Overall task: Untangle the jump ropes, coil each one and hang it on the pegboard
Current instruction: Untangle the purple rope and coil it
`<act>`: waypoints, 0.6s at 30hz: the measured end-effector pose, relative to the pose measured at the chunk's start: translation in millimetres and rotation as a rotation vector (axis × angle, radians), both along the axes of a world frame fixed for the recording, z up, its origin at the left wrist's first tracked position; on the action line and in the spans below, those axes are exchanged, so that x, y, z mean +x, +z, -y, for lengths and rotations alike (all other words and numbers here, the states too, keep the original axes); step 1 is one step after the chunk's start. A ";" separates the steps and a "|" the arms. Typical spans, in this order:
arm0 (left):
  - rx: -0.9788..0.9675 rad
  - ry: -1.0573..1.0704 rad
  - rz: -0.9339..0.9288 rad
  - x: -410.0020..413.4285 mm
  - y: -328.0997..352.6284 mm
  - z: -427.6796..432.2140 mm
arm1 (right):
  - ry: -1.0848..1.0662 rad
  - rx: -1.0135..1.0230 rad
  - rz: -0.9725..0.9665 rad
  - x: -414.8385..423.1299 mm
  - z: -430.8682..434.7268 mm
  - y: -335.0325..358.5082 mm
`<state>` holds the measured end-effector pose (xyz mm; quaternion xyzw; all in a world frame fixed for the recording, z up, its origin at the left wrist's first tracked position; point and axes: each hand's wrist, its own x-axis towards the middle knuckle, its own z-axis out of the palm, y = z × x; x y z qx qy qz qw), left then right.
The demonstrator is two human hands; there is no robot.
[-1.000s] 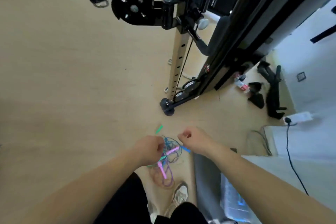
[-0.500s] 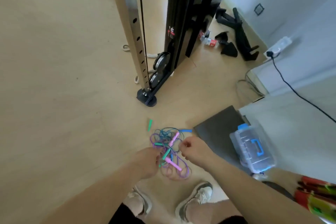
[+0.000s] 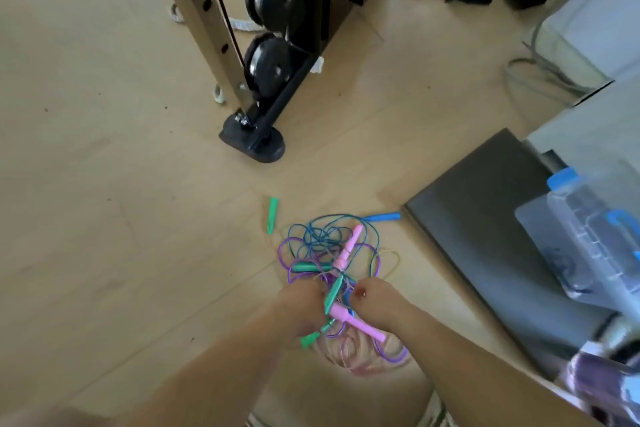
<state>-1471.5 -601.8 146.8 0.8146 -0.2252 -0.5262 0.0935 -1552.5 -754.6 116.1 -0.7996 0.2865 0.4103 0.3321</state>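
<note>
The jump ropes (image 3: 332, 253) lie in one tangle of blue, purple and pink cords on the wooden floor (image 3: 104, 184), between a black machine foot (image 3: 252, 142) and a dark mat (image 3: 485, 218). A green handle (image 3: 272, 215) and a blue handle (image 3: 382, 217) stick out at its far edge. The left hand (image 3: 304, 305) and right hand (image 3: 374, 302) are both knuckles-up at the tangle's near side (fingers hidden), so I cannot tell what either grips.

Cords (image 3: 325, 241) are blue and purple, one perhaps yellowish, with a green handle (image 3: 272, 215), pink handle (image 3: 349, 248) and blue handle (image 3: 382, 217). Floor (image 3: 104, 184) is tan.
</note>
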 end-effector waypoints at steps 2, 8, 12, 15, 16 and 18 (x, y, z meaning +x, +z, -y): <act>-0.004 0.017 -0.017 -5.0 -31.5 -1.1 | 0.019 -0.031 -0.004 -7.3 -3.5 -30.3; 0.008 0.041 0.057 -21.1 -75.5 -16.5 | 0.116 -0.096 -0.020 -35.4 -34.4 -86.3; 0.013 0.078 0.089 -22.5 -90.5 -21.2 | 0.169 -0.207 0.076 -36.6 -54.1 -109.4; 0.016 0.087 0.119 -22.9 -95.8 -20.3 | 0.223 -0.276 0.126 -40.9 -55.2 -120.3; 0.005 0.089 0.115 -22.4 -95.2 -20.2 | 0.237 -0.269 0.152 -41.6 -53.4 -122.2; -0.024 0.098 0.116 -20.6 -90.1 -19.9 | 0.256 -0.225 0.187 -41.9 -48.6 -125.2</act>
